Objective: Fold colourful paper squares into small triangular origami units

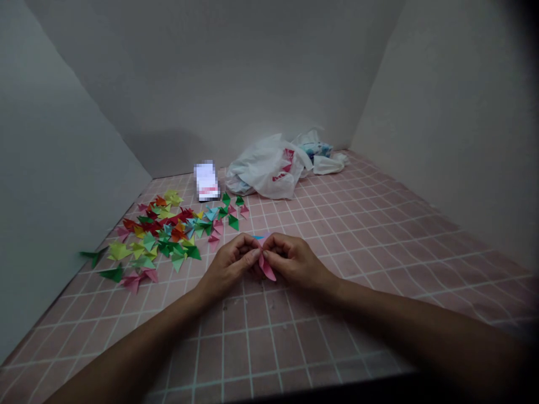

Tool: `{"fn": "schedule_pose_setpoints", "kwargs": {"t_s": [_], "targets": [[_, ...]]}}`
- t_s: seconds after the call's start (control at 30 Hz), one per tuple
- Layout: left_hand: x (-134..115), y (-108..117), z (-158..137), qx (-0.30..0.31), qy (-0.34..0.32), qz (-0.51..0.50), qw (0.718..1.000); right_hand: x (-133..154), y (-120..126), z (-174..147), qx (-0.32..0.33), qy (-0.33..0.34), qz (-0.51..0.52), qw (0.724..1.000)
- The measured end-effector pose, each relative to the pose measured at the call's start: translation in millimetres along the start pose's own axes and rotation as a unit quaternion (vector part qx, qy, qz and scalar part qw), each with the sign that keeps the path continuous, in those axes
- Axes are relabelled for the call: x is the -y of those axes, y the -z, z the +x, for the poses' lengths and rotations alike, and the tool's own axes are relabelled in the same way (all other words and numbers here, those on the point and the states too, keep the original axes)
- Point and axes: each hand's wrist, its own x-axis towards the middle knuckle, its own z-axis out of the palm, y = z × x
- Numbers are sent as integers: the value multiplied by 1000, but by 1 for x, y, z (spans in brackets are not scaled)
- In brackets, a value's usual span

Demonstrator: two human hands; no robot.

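Between my hands is a small piece of folded pink paper (268,269), its pointed end hanging below the fingers. My left hand (236,258) pinches it from the left with thumb and forefinger. From the other side my right hand (295,259) grips the same paper, thumb against it. The fingertips nearly meet and hide its middle folds. Just behind the fingers a bit of blue and lilac paper (260,238) shows; whether it belongs to the pink piece I cannot tell. To the left lies a spread of folded paper cranes (168,247) in green, yellow, red, orange, blue and pink.
A phone with a lit, blurred screen (206,182) leans upright behind the cranes. White plastic bags (269,168) lie crumpled at the back, beside a blue-and-white pack (315,149). Pale walls (455,123) enclose the pink checked surface (370,241) on the left, right and back.
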Motion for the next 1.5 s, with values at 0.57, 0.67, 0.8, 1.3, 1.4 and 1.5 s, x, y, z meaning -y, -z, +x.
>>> {"fn": "schedule_pose_setpoints", "kwargs": {"t_s": [0.57,0.67,0.8,1.3,1.4,1.5], "targets": [[1,-9,-8,-126,-73,198,969,-9,-2,0,-18,58,-75,995],[1,-10,-8,-149,-85,228,959,-9,-3,-1,-11,56,-75,996],[0,-10,-7,-156,-105,256,948,-7,-3,-2,-9,52,-79,995],[-13,-2,-6,-86,-130,367,917,-5,3,2,20,97,-135,986],[-13,-2,-6,-88,-134,371,915,-5,5,4,31,92,-115,989],[-12,-2,-6,-114,-102,334,930,-5,7,5,19,84,-77,993]]}}
